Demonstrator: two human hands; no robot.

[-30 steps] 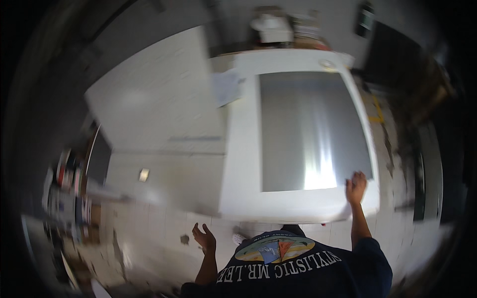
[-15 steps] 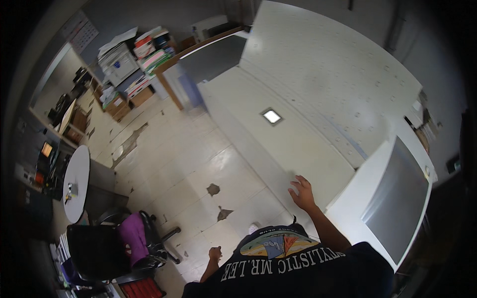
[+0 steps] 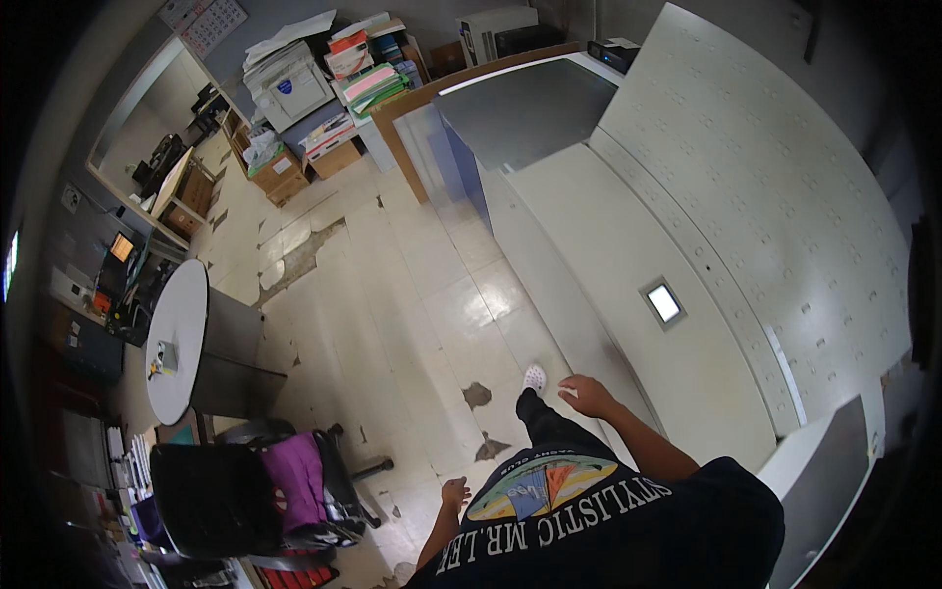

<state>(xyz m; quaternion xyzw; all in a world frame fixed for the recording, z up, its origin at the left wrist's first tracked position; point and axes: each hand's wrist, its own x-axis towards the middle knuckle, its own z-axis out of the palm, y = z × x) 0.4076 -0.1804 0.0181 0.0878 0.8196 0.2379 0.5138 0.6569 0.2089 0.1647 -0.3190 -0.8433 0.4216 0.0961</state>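
Note:
My right hand (image 3: 587, 396) hangs loosely curled beside the large pale grey machine, with a gap between thumb and fingers. It seems to hold nothing. My left hand (image 3: 454, 494) is low at my side, over the tiled floor, its fingers slightly apart and bent, and nothing shows in it. The pale machine (image 3: 549, 201) has a long flat top with a small lit display (image 3: 662, 303) and a raised, dimpled panel (image 3: 756, 177) behind. One foot in a white clog (image 3: 534, 378) is stepped forward on the floor.
To the left stand a black office chair (image 3: 211, 496) with a purple cloth (image 3: 294, 481) and a round-ended table (image 3: 180, 344). Cardboard boxes (image 3: 281, 177), a printer (image 3: 289, 93) and stacked papers are at the far wall. Broken patches (image 3: 478, 395) mark the tiles (image 3: 392, 285).
The view has swung left and moved along the machine. My right hand has come away from above the machine's edge, its fingers now more curled. A clogged foot has stepped forward.

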